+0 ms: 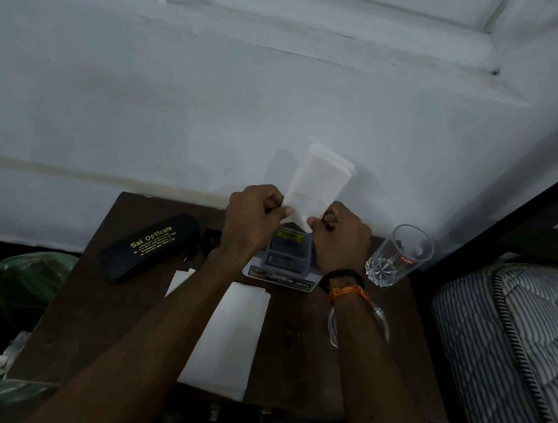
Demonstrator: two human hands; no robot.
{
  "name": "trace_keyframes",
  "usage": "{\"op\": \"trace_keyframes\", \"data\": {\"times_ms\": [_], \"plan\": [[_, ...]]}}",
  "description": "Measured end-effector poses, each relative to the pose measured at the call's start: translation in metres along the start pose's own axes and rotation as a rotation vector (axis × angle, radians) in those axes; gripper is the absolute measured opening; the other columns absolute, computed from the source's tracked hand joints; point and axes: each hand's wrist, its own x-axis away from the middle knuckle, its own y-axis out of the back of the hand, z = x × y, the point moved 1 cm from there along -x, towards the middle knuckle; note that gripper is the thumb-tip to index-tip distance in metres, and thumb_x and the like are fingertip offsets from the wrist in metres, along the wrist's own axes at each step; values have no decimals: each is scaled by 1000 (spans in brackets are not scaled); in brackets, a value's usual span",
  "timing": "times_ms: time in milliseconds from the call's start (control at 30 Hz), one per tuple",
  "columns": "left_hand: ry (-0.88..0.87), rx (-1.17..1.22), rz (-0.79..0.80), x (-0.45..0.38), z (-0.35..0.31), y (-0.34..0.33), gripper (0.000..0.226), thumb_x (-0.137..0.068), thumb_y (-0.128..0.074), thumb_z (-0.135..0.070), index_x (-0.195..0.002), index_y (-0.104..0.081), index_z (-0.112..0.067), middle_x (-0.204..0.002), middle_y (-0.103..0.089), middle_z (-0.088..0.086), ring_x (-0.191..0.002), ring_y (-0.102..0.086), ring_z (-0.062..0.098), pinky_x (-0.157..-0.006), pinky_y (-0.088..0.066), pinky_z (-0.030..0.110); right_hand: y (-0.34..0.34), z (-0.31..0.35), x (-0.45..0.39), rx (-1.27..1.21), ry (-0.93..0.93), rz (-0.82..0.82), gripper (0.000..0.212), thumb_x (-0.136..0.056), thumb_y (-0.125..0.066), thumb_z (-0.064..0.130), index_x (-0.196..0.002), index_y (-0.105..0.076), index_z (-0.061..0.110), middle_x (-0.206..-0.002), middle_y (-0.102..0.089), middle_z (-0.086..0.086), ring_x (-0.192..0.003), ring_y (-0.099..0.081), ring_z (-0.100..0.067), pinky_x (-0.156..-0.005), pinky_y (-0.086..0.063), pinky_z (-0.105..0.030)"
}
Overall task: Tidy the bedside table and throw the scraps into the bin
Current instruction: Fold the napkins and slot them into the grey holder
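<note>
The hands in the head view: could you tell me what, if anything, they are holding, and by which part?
Both the left hand and right hand pinch the folded white tissue at its lower end, one at each bottom corner.

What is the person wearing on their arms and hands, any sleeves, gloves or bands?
No sleeves or gloves show: both forearms are bare to the frame's edge. The left hand and its wrist carry nothing. By the right hand, the wrist has a black band and, just behind it, an orange thread bracelet.
</note>
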Motion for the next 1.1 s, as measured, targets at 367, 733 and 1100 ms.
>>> {"op": "trace_keyframes", "data": {"times_ms": [367, 733, 1100], "plan": [[61, 24, 47, -2, -3, -1, 21, -78, -80, -21, -91, -72, -7, -82, -75, 7, -76, -70, 19, -77, -58, 35, 1, -1, 1, -96, -52, -6, 11, -80, -76, 17, -86, -68, 12, -87, -73, -2, -74, -59, -8, -69, -43, -19], [-39, -179, 60, -2, 2, -8, 20, -78, -80, -22, -84, -72, -5, -85, -69, 7, -77, -53, 13, -70, -39, 23, -4, -5, 3, -63, -46, 19, 17, -81, -76, 19, -79, -62, 9, -80, -70, -2, -75, -62, -13, -69, -50, -25], [-36, -123, 99, -5, 4, -3, 23, -77, -80, -25, -87, -69, -7, -87, -74, 6, -79, -67, 20, -72, -54, 29, 3, 3, 0, -181, 0, -21, 16, -77, -77, 28, -87, -69, 18, -82, -72, 5, -71, -66, -10, -67, -54, -25]]}}
